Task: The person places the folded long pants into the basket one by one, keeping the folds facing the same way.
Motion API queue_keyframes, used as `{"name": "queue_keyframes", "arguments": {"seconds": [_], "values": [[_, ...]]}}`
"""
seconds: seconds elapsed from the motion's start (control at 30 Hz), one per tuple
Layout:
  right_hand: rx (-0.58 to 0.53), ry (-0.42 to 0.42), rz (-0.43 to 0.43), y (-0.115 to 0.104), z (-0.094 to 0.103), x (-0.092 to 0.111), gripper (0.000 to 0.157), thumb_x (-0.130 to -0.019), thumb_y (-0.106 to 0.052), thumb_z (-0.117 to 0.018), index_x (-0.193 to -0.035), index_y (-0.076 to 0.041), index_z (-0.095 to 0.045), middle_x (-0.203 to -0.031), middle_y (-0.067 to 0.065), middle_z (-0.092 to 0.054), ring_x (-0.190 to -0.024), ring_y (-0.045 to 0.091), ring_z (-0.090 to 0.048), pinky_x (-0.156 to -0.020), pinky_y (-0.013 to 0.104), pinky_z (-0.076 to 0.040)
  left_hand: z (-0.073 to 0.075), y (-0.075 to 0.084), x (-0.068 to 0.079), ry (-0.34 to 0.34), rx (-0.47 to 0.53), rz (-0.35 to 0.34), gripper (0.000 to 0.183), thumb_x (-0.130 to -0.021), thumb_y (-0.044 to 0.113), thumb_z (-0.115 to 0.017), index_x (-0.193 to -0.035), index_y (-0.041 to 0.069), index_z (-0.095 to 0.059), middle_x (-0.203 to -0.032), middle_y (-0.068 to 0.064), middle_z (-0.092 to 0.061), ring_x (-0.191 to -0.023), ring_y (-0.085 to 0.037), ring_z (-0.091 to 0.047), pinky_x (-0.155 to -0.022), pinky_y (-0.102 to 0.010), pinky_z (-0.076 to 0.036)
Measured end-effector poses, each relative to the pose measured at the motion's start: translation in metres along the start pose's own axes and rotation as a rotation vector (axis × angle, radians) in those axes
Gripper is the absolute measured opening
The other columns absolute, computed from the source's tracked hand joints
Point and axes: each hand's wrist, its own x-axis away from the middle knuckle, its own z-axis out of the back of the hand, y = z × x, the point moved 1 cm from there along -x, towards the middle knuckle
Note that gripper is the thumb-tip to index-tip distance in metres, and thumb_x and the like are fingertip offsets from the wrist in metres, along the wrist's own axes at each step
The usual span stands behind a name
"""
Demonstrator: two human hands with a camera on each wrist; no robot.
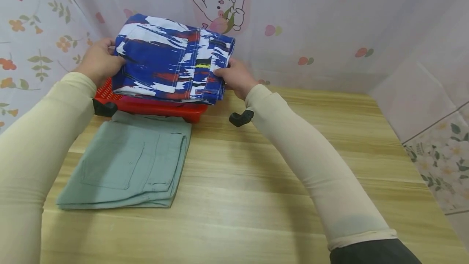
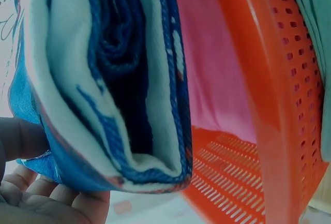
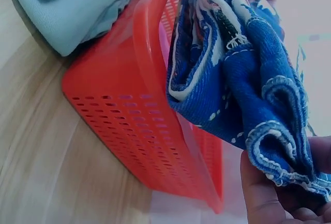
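You have the wide wooden table (image 1: 275,182) beneath you, with the red basket (image 1: 161,111) at ten o'clock. The folded pale green garment (image 1: 124,162) lies at eight o'clock, just this side of the basket. The blue, white and red patterned garment (image 1: 154,60), folded into a thick bundle, is held up over the basket, also toward ten. Your left hand (image 1: 99,62) pinches its nine o'clock end, your right hand (image 1: 238,77) its three o'clock end, each with thumb and fingers clamped on the cloth. Better to move both ends together and level, thumbs firm over the loose edges, so the layers don't spill open. The bundle hides most of the basket's inside; the left wrist view shows pink cloth (image 2: 212,63) there, its extent cut off. Whether bundle and rim touch, you can't tell.
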Motion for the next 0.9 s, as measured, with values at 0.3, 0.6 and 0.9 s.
{"name": "queue_keyframes", "arguments": {"seconds": [0.3, 0.6, 0.9], "values": [[-0.054, -0.035, -0.013, -0.001, -0.013, -0.007, 0.037, -0.091, -0.013, -0.057, -0.127, -0.014, -0.049, -0.112, 0.003, -0.059, -0.097, 0.020, -0.060, -0.082, 0.036, -0.051, 0.013, -0.001, -0.005, 0.045, -0.090, -0.009, 0.058, -0.092, 0.019, -0.044, -0.145, 0.009, -0.021, -0.142, -0.021, -0.032, -0.115, -0.041, -0.045, -0.094, -0.057, -0.036], [-0.109, -0.050, -0.040, 0.000, -0.028, -0.017, 0.037, -0.089, -0.004, -0.049, -0.126, -0.011, -0.048, -0.111, 0.005, -0.059, -0.098, 0.022, -0.058, -0.084, 0.037, -0.049, 0.021, -0.003, -0.005, 0.090, -0.120, 0.014, 0.056, -0.089, 0.016, -0.044, -0.141, 0.005, -0.027, -0.138, -0.023, -0.035, -0.112, -0.043, -0.046, -0.091, -0.058, -0.039], [-0.009, -0.059, -0.068, 0.002, -0.042, -0.024, 0.039, -0.090, -0.008, -0.051, -0.129, -0.008, -0.044, -0.112, 0.005, -0.056, -0.097, 0.021, -0.058, -0.081, 0.034, -0.051, 0.025, -0.015, -0.011, 0.096, -0.123, 0.036, 0.059, -0.089, 0.016, -0.042, -0.143, 0.002, -0.023, -0.137, -0.024, -0.035, -0.110, -0.043, -0.047, -0.090, -0.058, -0.039]]}}
